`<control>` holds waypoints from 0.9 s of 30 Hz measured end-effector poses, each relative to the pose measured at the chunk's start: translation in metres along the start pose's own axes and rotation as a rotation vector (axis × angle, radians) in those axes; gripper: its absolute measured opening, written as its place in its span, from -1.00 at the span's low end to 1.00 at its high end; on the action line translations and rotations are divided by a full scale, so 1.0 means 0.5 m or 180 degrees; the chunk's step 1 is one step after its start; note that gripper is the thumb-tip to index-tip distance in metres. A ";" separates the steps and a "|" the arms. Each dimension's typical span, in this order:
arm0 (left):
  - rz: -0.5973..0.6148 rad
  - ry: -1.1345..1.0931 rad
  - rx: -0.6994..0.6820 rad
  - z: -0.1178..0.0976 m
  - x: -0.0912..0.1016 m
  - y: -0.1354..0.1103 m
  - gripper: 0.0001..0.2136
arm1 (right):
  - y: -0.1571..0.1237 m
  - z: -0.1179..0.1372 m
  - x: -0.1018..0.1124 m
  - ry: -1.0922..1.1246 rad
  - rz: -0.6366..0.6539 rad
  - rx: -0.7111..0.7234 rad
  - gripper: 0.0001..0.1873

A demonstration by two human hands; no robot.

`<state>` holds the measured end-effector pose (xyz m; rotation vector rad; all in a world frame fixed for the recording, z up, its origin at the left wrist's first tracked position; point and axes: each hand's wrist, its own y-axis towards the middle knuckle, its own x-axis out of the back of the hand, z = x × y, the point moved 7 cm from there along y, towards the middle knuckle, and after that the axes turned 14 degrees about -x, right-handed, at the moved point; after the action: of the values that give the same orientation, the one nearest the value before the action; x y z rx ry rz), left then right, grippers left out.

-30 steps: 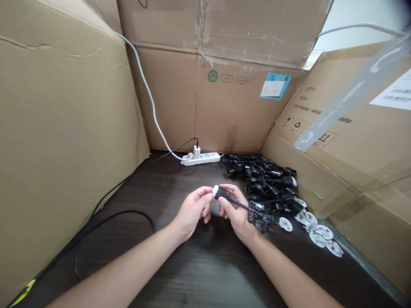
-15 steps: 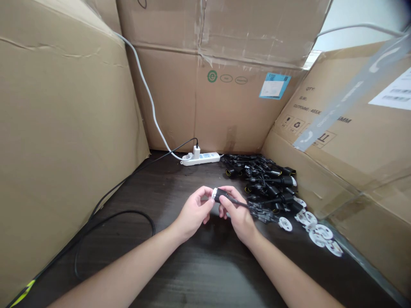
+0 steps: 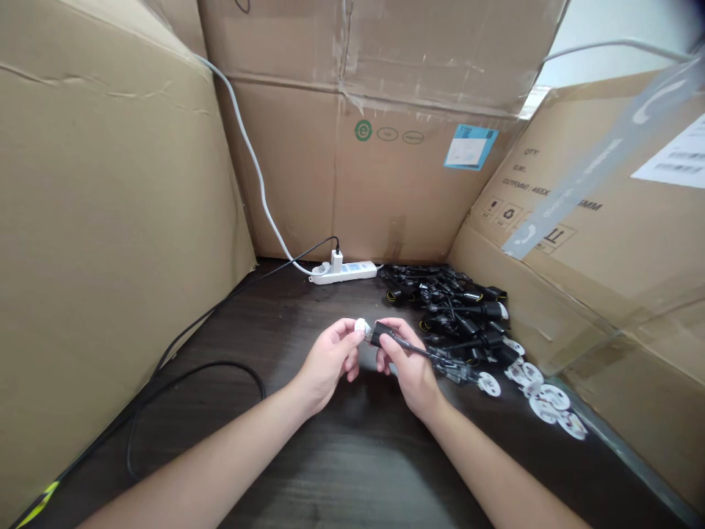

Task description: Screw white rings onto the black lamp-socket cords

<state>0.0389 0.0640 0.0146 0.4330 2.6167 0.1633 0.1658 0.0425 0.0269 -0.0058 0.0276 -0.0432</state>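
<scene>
Between finger and thumb, my left hand (image 3: 333, 360) grips a small white round cap (image 3: 362, 327). My right hand (image 3: 407, 364) is closed around a black cylindrical housing (image 3: 379, 334), its thumb on top. A dark cable (image 3: 410, 346) runs from the housing rightward over the right hand. A narrow gap shows between the cap and the open end of the housing, though something thin may still link them. Just right of my right hand lies a pile of black cylindrical housings with cables (image 3: 465, 319).
Several white round discs (image 3: 551, 402) lie at the right, beside the cardboard wall (image 3: 617, 294). A white power strip (image 3: 352, 272) with a plugged-in adapter (image 3: 336, 260) stands at the back of the dark table (image 3: 297, 308). A black cable (image 3: 203, 365) loops at the left.
The white cap has come away from the end of the black housing, moving slightly left with my left hand and tilting. My right hand has barely shifted.
</scene>
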 end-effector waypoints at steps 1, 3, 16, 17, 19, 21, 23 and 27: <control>-0.0033 -0.0100 0.0069 0.001 0.000 -0.001 -0.69 | 0.000 0.000 0.000 0.0005 -0.0004 -0.0004 -0.62; -0.0043 -0.0250 0.0155 0.001 -0.001 -0.003 -0.69 | 0.000 0.002 -0.001 -0.0001 -0.0005 -0.0003 -0.62; 0.0071 -0.0120 0.0075 -0.001 -0.007 -0.006 -0.73 | -0.002 0.004 -0.004 -0.0052 0.0012 -0.0001 -0.63; 0.0084 -0.0120 0.0070 -0.001 -0.007 -0.006 -0.73 | -0.002 0.004 -0.004 -0.0050 0.0013 0.0003 -0.63; 0.0093 -0.0111 0.0059 -0.001 -0.007 -0.007 -0.73 | -0.002 0.005 -0.004 -0.0038 0.0013 0.0020 -0.63; 0.0102 -0.0093 0.0040 -0.001 -0.007 -0.007 -0.73 | -0.002 0.006 -0.005 -0.0036 0.0027 0.0030 -0.63; 0.0109 -0.0083 0.0038 0.000 -0.006 -0.007 -0.74 | -0.001 0.005 -0.008 -0.0044 0.0070 0.0028 -0.62; 0.0092 -0.0107 0.0061 0.004 -0.004 -0.006 -0.73 | 0.000 0.003 -0.013 -0.0035 0.0152 0.0040 -0.61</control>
<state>0.0406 0.0606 0.0133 0.4765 2.5819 0.1396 0.1593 0.0428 0.0284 0.0072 0.0165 0.0045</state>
